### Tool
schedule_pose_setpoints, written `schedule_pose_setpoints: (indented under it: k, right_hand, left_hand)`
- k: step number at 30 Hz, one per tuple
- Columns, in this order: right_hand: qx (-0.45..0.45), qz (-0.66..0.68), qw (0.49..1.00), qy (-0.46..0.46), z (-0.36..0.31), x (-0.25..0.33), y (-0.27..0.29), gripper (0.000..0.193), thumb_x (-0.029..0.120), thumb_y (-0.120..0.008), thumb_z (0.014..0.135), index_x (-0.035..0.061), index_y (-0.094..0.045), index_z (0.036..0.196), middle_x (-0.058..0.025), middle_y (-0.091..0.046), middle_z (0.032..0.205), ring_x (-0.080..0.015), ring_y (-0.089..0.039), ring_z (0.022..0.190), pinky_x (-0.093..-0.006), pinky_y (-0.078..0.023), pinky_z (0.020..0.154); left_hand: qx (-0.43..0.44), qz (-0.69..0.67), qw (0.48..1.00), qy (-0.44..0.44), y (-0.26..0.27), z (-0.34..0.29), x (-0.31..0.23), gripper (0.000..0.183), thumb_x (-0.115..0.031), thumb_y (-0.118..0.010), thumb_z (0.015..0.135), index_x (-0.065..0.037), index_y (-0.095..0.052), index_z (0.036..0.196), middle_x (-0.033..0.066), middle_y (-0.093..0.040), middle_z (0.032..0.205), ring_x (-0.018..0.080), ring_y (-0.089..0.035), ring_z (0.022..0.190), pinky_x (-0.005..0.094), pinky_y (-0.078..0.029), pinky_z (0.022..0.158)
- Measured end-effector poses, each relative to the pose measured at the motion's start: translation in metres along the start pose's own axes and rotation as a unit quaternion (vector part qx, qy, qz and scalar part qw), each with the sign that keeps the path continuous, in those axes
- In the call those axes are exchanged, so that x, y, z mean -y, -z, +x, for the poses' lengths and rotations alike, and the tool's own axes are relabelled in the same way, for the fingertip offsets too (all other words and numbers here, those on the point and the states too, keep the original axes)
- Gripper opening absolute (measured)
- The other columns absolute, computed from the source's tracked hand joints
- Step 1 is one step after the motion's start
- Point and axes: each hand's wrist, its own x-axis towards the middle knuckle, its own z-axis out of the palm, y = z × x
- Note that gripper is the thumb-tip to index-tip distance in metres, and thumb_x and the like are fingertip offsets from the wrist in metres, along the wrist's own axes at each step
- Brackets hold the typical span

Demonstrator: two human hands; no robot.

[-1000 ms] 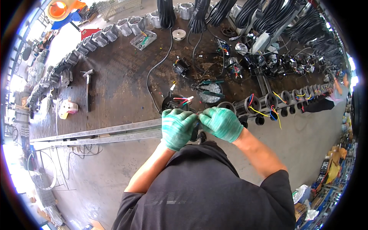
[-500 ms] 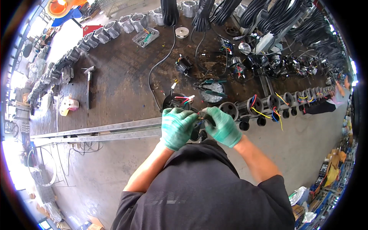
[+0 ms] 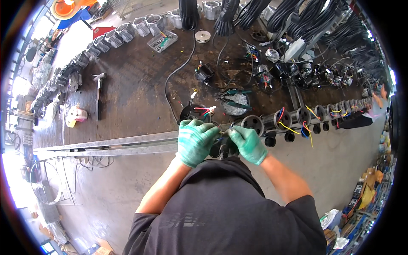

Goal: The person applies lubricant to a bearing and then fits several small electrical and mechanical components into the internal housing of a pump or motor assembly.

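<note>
Both hands wear green-and-white work gloves and meet over the bench's near edge. My left hand [image 3: 196,142] is closed, its thumb and fingers pinching thin wires. Facing it, my right hand [image 3: 247,143] pinches wire ends [image 3: 224,132] between thumb and fingertips. The fingers partly cover these wires. Just beyond my left hand sits a round black housing [image 3: 187,112] with red and white wires [image 3: 206,110] rising from it. A black cable [image 3: 166,87] runs to it across the bench. Right of that stands a bowl of small clear pieces [image 3: 236,106], with green-handled pliers [image 3: 238,91] across it.
A row of black round housings [image 3: 282,118] with coloured wires lines the bench edge to the right. A hammer [image 3: 99,97] and a white-pink container [image 3: 76,115] lie left. Grey metal casings [image 3: 114,39] line the far edge. Cable bundles [image 3: 188,17] hang above. Another person's arm [image 3: 377,100] shows far right.
My right hand has shifted slightly down and its fingers have closed in more on the wires. My left hand stays nearly in place.
</note>
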Motion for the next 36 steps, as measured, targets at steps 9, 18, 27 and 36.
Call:
schedule_pose_setpoints:
  k: [9, 18, 27, 36]
  right_hand:
    - [-0.002, -0.444, 0.762, 0.471, 0.023, -0.003, 0.012, 0.031, -0.001, -0.071, 0.082, 0.0052, -0.070, 0.112, -0.0101, -0.074, 0.100, -0.0305, -0.074, 0.090, -0.0392, -0.061, 0.069]
    - [-0.062, -0.254, 0.924, 0.280, 0.010, -0.012, -0.013, 0.013, 0.004, -0.076, 0.096, 0.0009, -0.068, 0.106, -0.0126, -0.075, 0.086, -0.0260, -0.074, 0.073, -0.0359, -0.059, 0.064]
    - [0.153, -0.331, 0.923, 0.125, 0.057, 0.057, 0.048, 0.041, 0.025, -0.078, 0.093, 0.0009, -0.067, 0.125, -0.0213, -0.075, 0.113, -0.0343, -0.075, 0.102, -0.0418, -0.059, 0.090]
    - [0.174, -0.760, 0.624, 0.055, 0.181, -0.026, 0.084, 0.065, 0.026, -0.081, 0.087, 0.0076, -0.056, 0.144, -0.0146, -0.063, 0.139, -0.0338, -0.064, 0.126, -0.0464, -0.056, 0.101]
  left_hand:
    - [0.039, 0.034, 0.999, -0.004, 0.011, 0.011, -0.004, 0.025, -0.021, -0.078, 0.080, -0.022, -0.078, 0.105, -0.0024, -0.072, 0.122, 0.0230, -0.067, 0.095, 0.0442, -0.044, 0.090]
    - [0.023, 0.084, 0.994, -0.063, -0.001, 0.000, 0.001, 0.037, -0.018, -0.074, 0.079, -0.014, -0.076, 0.116, 0.0004, -0.067, 0.130, 0.0222, -0.064, 0.104, 0.0459, -0.046, 0.107]
    - [-0.003, 0.104, 0.994, -0.022, -0.015, -0.012, -0.005, 0.032, -0.017, -0.073, 0.078, -0.014, -0.076, 0.109, -0.0009, -0.068, 0.127, 0.0226, -0.065, 0.099, 0.0408, -0.049, 0.087]
    - [0.012, 0.091, 0.996, 0.021, -0.012, -0.005, -0.019, 0.031, -0.014, -0.072, 0.077, -0.014, -0.076, 0.107, -0.0020, -0.070, 0.122, 0.0230, -0.066, 0.096, 0.0412, -0.048, 0.083]
